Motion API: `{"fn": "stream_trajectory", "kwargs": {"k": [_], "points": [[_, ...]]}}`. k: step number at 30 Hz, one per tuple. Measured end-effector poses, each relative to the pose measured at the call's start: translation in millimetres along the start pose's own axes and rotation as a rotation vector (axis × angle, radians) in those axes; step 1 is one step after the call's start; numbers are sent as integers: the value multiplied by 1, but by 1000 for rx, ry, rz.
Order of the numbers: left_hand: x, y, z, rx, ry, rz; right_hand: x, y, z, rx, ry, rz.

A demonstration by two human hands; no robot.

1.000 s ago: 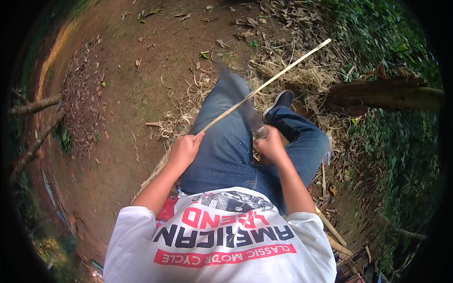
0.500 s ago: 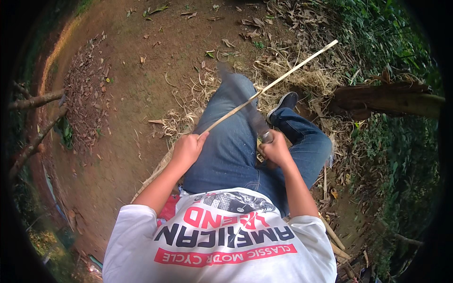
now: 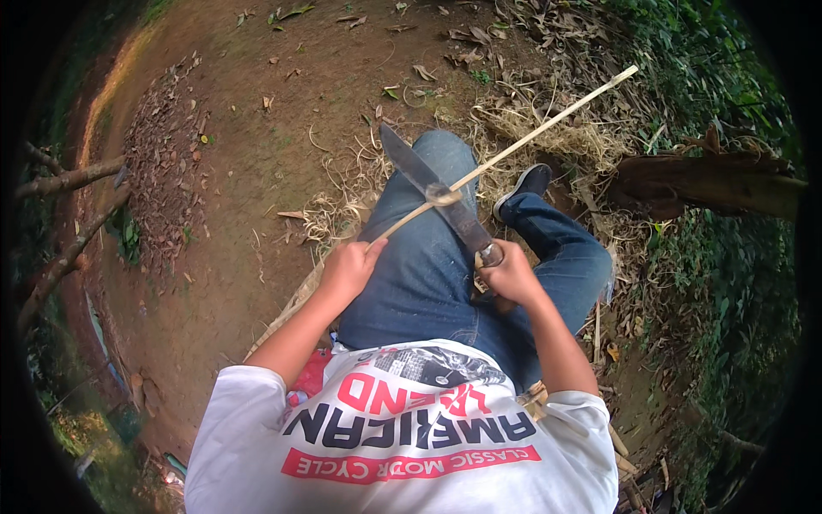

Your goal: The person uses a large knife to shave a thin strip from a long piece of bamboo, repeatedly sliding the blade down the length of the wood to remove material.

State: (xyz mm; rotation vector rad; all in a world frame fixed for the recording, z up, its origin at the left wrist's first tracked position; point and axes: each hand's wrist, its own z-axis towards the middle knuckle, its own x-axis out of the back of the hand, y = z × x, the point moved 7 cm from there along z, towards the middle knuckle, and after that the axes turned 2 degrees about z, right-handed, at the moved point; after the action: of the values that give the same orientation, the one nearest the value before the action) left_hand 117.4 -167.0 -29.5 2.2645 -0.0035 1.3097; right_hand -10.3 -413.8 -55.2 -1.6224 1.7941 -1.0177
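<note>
My left hand [image 3: 349,267] is closed round the near end of a long, pale bamboo strip [image 3: 548,127], which slants away to the far right. In my right hand [image 3: 509,272] is the handle of a machete [image 3: 417,174], its broad dark blade pointing to the far left. The blade crosses the strip above my thigh, and a curled shaving [image 3: 443,197] sits where they meet. My jeans-clad leg [image 3: 411,274] lies beneath both.
Pale shavings [image 3: 591,146] and dry leaves litter the ground ahead. A thick brown log [image 3: 702,182] lies at the right beside green plants. Branches [image 3: 73,177] stick in from the left. Cut sticks [image 3: 621,445] lie by my right side.
The machete, blurred before, now shows sharply against the strip, with a curled shaving at the blade. The strip's far end has shifted slightly right and farther away in view.
</note>
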Motion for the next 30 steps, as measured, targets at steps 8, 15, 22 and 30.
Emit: {"fn": "stream_trajectory", "kwargs": {"k": [8, 15, 22, 30], "points": [[-3, -1, 1, 31, -18, -32, -6, 1, -4, 3, -8, -57], [-2, 3, 0, 49, -26, -33, -8, 12, -2, -98, -20, 33], [-3, 1, -4, 33, -9, -47, -8, 17, -1, -142, 78, 119], [1, -2, -3, 23, -43, -129, 5, 12, -13, -47, 163, 131]]}}
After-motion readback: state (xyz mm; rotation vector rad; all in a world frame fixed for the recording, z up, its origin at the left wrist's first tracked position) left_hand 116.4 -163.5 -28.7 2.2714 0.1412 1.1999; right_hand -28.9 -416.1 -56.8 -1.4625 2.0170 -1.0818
